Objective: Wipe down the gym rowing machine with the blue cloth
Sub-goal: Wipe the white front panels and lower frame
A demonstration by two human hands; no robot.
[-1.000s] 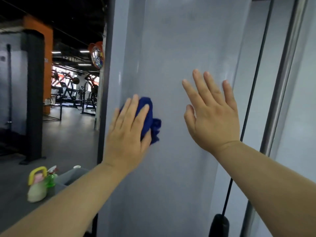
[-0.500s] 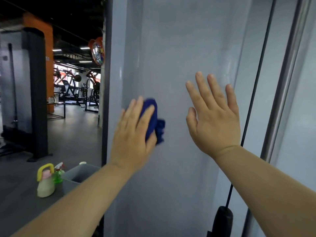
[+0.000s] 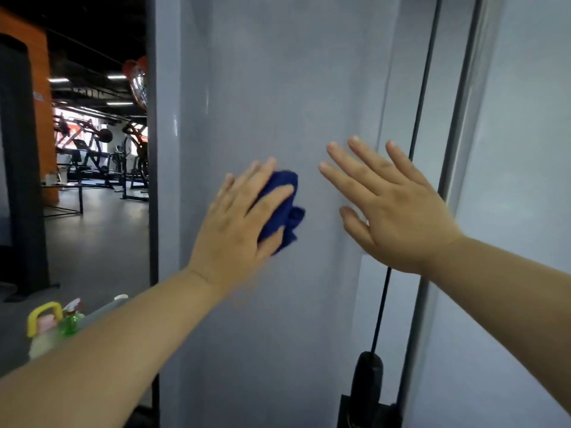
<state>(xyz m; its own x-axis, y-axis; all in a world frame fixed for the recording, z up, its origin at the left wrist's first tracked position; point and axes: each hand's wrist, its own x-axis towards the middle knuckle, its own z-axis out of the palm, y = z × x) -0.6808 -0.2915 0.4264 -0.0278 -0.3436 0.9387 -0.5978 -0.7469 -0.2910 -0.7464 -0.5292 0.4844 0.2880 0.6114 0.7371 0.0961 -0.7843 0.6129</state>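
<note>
A tall grey panel of the machine [image 3: 278,88] fills the middle of the view. My left hand [image 3: 238,223] presses a bunched blue cloth [image 3: 284,205] flat against the panel, with its fingers stretched out over the cloth. Most of the cloth is hidden under the palm. My right hand [image 3: 395,211] lies spread against the same panel just right of the cloth, holding nothing.
A thin black cable [image 3: 417,125] and a steel guide rod [image 3: 463,118] run vertically to the right of the panel, with a black cable end [image 3: 367,378] below. Cleaning bottles [image 3: 46,329] and a grey bin stand at lower left. Gym machines [image 3: 102,162] line the far floor.
My left hand has slid the cloth a little to the right across the panel, closing the gap to my right hand. My right hand stays spread on the panel.
</note>
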